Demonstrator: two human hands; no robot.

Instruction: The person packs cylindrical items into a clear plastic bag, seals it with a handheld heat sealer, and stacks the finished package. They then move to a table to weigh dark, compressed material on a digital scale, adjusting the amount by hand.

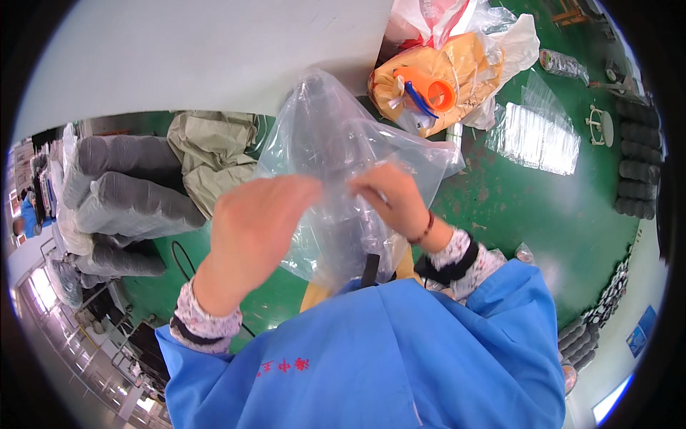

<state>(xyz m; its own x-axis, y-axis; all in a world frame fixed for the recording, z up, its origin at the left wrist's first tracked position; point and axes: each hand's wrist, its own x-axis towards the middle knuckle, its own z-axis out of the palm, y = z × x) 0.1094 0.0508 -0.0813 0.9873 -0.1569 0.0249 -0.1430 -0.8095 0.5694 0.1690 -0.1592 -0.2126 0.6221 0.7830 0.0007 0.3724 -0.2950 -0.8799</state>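
Observation:
A large clear plastic bag (343, 161) stands upright in front of me, with a dark grey, rounded stack showing through its film. My left hand (261, 218) is over the bag's left side, fingers together and pointing inward; motion smears the fingertips, so whether they grip the film is unclear. From the right, my right hand (394, 201) reaches in with bent fingers and seems to pinch the film near the bag's middle. A narrow gap separates the two hands. The bag's lower part is partly hidden by my blue-clothed front.
A pale tabletop (207, 53) lies ahead. Right of it, an orange tape dispenser (429, 93) rests on a yellow sack (471, 64). Bagged dark stacks (139, 204) and an olive sack (214, 146) fill the left. Plastic sheets (539, 139) and a stool (604, 127) are on the green floor.

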